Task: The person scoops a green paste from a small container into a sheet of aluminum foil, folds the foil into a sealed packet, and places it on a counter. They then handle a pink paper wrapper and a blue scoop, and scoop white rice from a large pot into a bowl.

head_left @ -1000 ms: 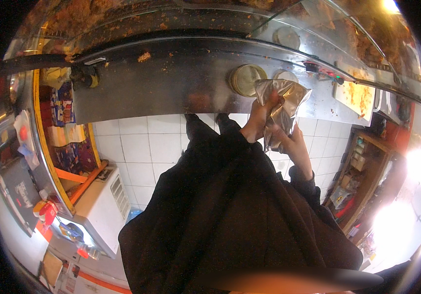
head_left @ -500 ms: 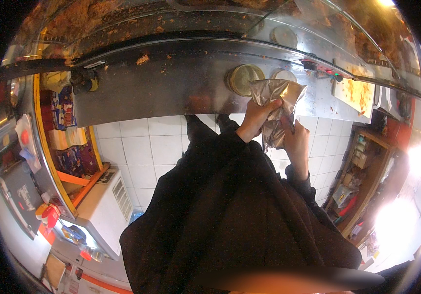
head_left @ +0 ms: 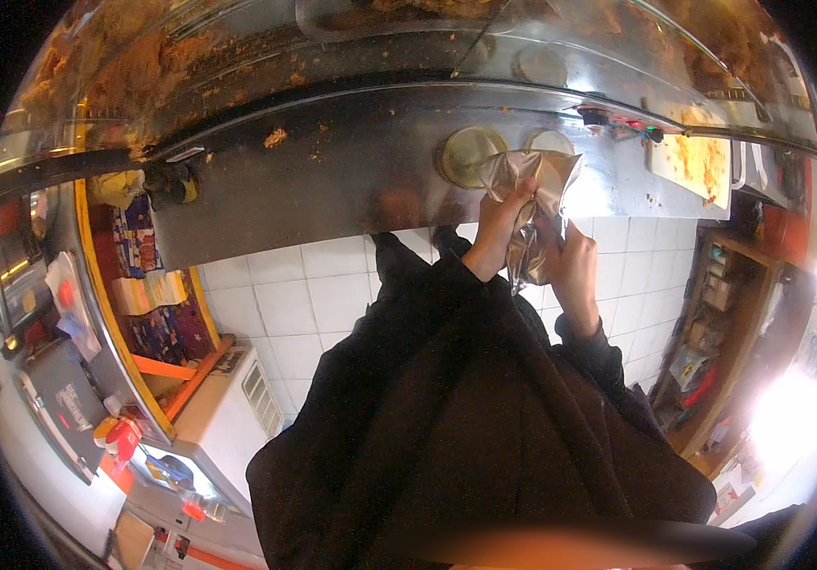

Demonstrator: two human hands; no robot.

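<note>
A crumpled silver foil bag (head_left: 556,176) is held up at the counter's front edge. My left hand (head_left: 499,228) is closed on its left side, with the thumb pressed over the foil. On the bag's lower right side, my right hand (head_left: 575,274) has its fingers curled against the foil; some fingertips are hidden. Just behind the bag, a round tub (head_left: 473,157) stands on the steel counter (head_left: 332,180). A second, whitish round container (head_left: 551,142) is partly covered by the bag's top.
At the right, a white cutting board (head_left: 689,171) carries orange crumbs. A glass-fronted case (head_left: 380,95) runs along the back of the counter. Open shelves (head_left: 727,313) stand to the right, and a yellow-edged shelf unit (head_left: 85,247) to the left. Below is a white tiled floor (head_left: 280,290).
The view has turned slightly, shifting the surroundings. Both hands still hold the foil bag, whose top has changed its folds a little.
</note>
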